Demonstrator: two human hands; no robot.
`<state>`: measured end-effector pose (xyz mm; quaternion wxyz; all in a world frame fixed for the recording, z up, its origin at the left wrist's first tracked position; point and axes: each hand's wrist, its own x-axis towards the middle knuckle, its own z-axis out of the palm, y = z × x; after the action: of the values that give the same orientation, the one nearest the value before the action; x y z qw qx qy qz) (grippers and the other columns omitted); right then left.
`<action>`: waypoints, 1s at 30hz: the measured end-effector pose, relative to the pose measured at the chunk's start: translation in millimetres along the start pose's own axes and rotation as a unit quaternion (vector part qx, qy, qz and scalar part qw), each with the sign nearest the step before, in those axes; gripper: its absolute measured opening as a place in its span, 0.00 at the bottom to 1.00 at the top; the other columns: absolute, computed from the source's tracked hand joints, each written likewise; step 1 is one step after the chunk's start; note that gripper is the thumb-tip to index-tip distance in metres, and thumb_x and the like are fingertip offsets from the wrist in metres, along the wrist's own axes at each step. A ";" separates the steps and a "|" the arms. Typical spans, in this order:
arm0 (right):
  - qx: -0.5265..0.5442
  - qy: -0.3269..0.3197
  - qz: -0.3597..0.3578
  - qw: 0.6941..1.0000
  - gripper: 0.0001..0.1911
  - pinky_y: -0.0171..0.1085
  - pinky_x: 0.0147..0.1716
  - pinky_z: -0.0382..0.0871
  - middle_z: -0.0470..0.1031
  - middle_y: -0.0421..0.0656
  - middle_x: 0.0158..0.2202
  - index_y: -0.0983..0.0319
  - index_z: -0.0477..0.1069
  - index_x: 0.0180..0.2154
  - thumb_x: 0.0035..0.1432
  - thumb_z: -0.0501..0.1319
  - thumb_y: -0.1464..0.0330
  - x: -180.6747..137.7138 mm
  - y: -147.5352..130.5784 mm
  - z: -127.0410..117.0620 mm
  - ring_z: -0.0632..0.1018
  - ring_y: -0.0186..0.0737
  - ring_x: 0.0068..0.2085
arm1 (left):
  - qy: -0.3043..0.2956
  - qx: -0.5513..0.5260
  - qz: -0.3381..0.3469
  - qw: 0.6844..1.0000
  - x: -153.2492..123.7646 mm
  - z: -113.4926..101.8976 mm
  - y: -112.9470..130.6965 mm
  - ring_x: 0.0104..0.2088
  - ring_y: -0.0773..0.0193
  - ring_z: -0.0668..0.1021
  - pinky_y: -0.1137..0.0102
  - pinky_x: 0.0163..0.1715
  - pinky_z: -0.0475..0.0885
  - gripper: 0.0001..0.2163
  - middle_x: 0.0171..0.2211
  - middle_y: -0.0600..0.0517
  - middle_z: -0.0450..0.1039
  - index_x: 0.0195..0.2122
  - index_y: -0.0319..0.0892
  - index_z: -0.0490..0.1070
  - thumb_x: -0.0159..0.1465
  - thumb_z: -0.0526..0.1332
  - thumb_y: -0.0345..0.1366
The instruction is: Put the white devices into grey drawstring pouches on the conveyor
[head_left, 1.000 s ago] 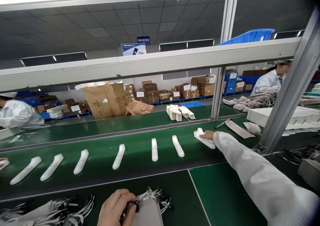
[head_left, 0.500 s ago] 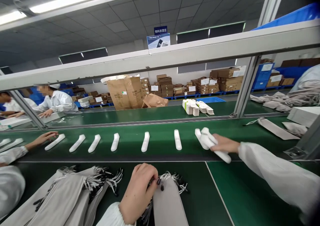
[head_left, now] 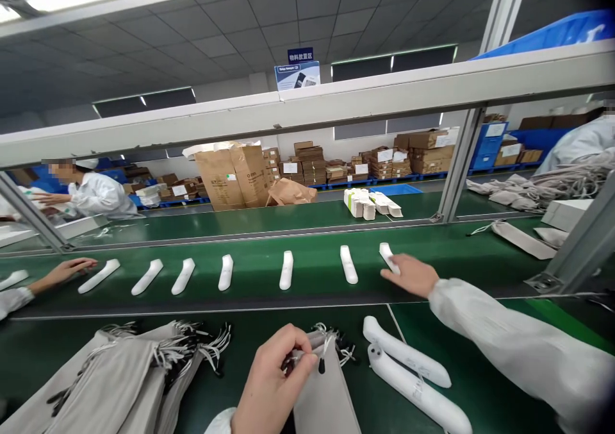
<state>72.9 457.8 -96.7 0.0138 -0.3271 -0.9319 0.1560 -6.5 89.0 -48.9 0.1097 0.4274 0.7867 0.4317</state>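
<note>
My left hand (head_left: 276, 377) pinches the top of a grey drawstring pouch (head_left: 327, 392) on the near bench, thumb and fingers closed by its cord. Over the belt, my right hand (head_left: 413, 274) is open with its fingers stretched out. Beneath its fingertips lies a white, bent, handle-shaped device (head_left: 385, 252), its lower end partly hidden; whether they touch I cannot tell. Two similar white devices, an upper one (head_left: 408, 354) and a lower one (head_left: 418, 392), rest side by side at the pouch's right. A pile of grey pouches (head_left: 120, 383) spreads across the bench at left.
Several white devices (head_left: 286, 270) lie spaced along the green belt (head_left: 317, 274). A co-worker's hand (head_left: 62, 275) reaches over the belt at left. Behind stand white cartons (head_left: 360, 203) and a metal post (head_left: 461, 165). More pouches (head_left: 523, 238) lie at right.
The white devices by my right hand have gone down onto the near bench, and that hand is now open above another on the belt. My left hand has shifted slightly on the pouch's top.
</note>
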 end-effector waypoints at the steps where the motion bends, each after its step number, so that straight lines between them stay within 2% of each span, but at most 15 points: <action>1: -0.016 0.020 0.035 0.999 0.25 0.48 0.51 0.66 0.69 0.58 0.57 0.65 0.67 0.56 0.66 0.52 0.56 20.8 3.0 0.1 0.71 0.58 0.58 | -0.003 0.010 0.001 1.000 -0.9 -0.8 0.4 0.29 0.65 0.68 0.71 0.28 0.61 0.07 0.29 0.53 0.66 0.29 0.44 0.65 0.65 0.55 0.33; 3: -0.028 0.033 0.078 0.996 0.20 0.53 0.50 0.66 0.69 0.65 0.54 0.69 0.67 0.54 0.66 0.53 0.64 51.2 7.6 5.9 0.71 0.63 0.57 | -0.013 0.038 0.009 0.999 -3.0 -2.5 -0.5 0.30 0.64 0.69 0.71 0.30 0.62 0.06 0.32 0.53 0.68 0.32 0.45 0.66 0.67 0.53 0.32; 6: -0.019 0.049 0.089 0.995 0.17 0.54 0.48 0.66 0.71 0.66 0.49 0.69 0.66 0.52 0.61 0.54 0.74 70.3 10.9 18.0 0.73 0.63 0.54 | -0.014 0.077 0.031 0.996 -7.1 -3.8 -3.9 0.31 0.65 0.69 0.70 0.30 0.61 0.09 0.34 0.52 0.67 0.33 0.45 0.64 0.68 0.48 0.29; 9: 0.015 0.081 0.052 0.995 0.24 0.54 0.52 0.65 0.67 0.65 0.55 0.69 0.61 0.57 0.58 0.55 0.78 70.0 7.3 18.5 0.71 0.62 0.58 | -0.002 0.076 0.052 0.996 -9.8 -3.9 -4.9 0.31 0.66 0.68 0.70 0.30 0.60 0.10 0.33 0.53 0.65 0.31 0.44 0.62 0.68 0.47 0.28; 12: 0.107 0.112 -0.019 0.988 0.36 0.45 0.53 0.70 0.61 0.58 0.61 0.62 0.44 0.66 0.60 0.56 0.73 51.8 -14.8 3.4 0.73 0.52 0.57 | 0.016 0.034 0.055 0.998 -8.0 -2.5 -1.6 0.31 0.66 0.68 0.70 0.30 0.59 0.09 0.31 0.53 0.64 0.29 0.43 0.63 0.67 0.52 0.27; 13: 0.191 0.113 -0.058 0.973 0.40 0.44 0.51 0.72 0.61 0.56 0.62 0.59 0.37 0.68 0.61 0.57 0.69 40.4 -28.1 -3.3 0.75 0.49 0.55 | 0.023 0.015 0.053 0.998 -6.4 -1.6 0.3 0.31 0.66 0.68 0.70 0.30 0.60 0.09 0.31 0.53 0.64 0.28 0.43 0.64 0.65 0.54 0.26; 14: 0.294 0.104 -0.099 0.945 0.43 0.44 0.48 0.75 0.61 0.53 0.62 0.54 0.32 0.68 0.62 0.58 0.64 26.2 -44.0 -9.8 0.77 0.48 0.53 | 0.029 -0.005 0.049 0.998 -4.5 -0.2 2.4 0.31 0.66 0.68 0.70 0.31 0.60 0.08 0.31 0.53 0.65 0.28 0.42 0.66 0.64 0.56 0.25; 15: 0.412 0.085 -0.141 0.896 0.45 0.45 0.45 0.78 0.63 0.51 0.60 0.50 0.30 0.68 0.62 0.59 0.59 9.8 -61.6 -15.7 0.79 0.48 0.50 | 0.036 -0.024 0.047 0.998 -2.7 1.4 4.7 0.31 0.66 0.69 0.70 0.31 0.61 0.08 0.30 0.53 0.65 0.27 0.42 0.67 0.62 0.58 0.24; 17: 0.560 0.040 -0.185 0.807 0.45 0.49 0.40 0.80 0.65 0.49 0.57 0.45 0.35 0.67 0.59 0.62 0.53 -25.7 -96.9 -23.6 0.81 0.50 0.45 | 0.048 -0.064 0.045 0.996 0.3 5.1 9.4 0.30 0.67 0.69 0.71 0.31 0.61 0.08 0.29 0.54 0.66 0.26 0.42 0.71 0.57 0.62 0.22; 19: 0.611 0.023 -0.198 0.766 0.45 0.50 0.37 0.81 0.65 0.49 0.56 0.44 0.41 0.65 0.56 0.65 0.52 -57.2 -124.3 -24.5 0.82 0.51 0.42 | 0.059 -0.102 0.044 0.992 1.6 8.6 13.4 0.29 0.67 0.69 0.71 0.30 0.61 0.09 0.28 0.54 0.66 0.25 0.42 0.74 0.53 0.65 0.20; 21: 0.626 0.020 -0.207 0.751 0.44 0.51 0.35 0.82 0.67 0.50 0.55 0.44 0.44 0.64 0.55 0.66 0.51 -76.8 -139.5 -17.9 0.83 0.53 0.40 | 0.068 -0.145 0.034 0.986 1.4 11.0 16.0 0.29 0.67 0.69 0.70 0.30 0.61 0.09 0.27 0.54 0.67 0.25 0.42 0.77 0.50 0.68 0.21; 23: 0.624 0.010 -0.218 0.750 0.43 0.52 0.32 0.82 0.69 0.51 0.54 0.44 0.46 0.63 0.53 0.66 0.49 -83.4 -145.4 -6.8 0.83 0.55 0.39 | 0.085 -0.194 0.018 0.977 0.5 12.2 18.0 0.29 0.67 0.70 0.70 0.31 0.62 0.06 0.28 0.53 0.67 0.25 0.43 0.79 0.50 0.71 0.26; 25: 0.586 -0.010 -0.232 0.776 0.39 0.52 0.35 0.82 0.70 0.51 0.55 0.45 0.53 0.62 0.53 0.65 0.48 -82.9 -147.2 4.8 0.82 0.58 0.43 | 0.119 -0.239 0.009 0.964 0.2 13.2 20.8 0.29 0.67 0.69 0.69 0.31 0.62 0.05 0.28 0.53 0.66 0.25 0.43 0.79 0.49 0.74 0.32; 28: 0.484 -0.051 -0.275 0.829 0.23 0.53 0.52 0.76 0.72 0.47 0.56 0.46 0.71 0.53 0.58 0.59 0.47 -83.8 -147.8 19.4 0.75 0.59 0.56 | 0.201 -0.278 -0.001 0.939 2.1 14.5 27.4 0.31 0.67 0.68 0.69 0.31 0.63 0.05 0.32 0.52 0.65 0.24 0.42 0.78 0.49 0.73 0.33; 30: 0.445 -0.098 -0.309 0.835 0.19 0.52 0.56 0.72 0.75 0.46 0.52 0.46 0.76 0.47 0.61 0.55 0.48 -87.3 -145.5 29.0 0.74 0.56 0.57 | 0.243 -0.282 -0.016 0.928 3.7 13.5 31.6 0.31 0.68 0.68 0.70 0.31 0.63 0.04 0.36 0.51 0.65 0.25 0.42 0.76 0.50 0.71 0.30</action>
<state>49.7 288.7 -74.0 0.1135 0.0361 -0.8113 0.5724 16.8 108.1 -31.9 0.0380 0.2482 0.6414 0.7249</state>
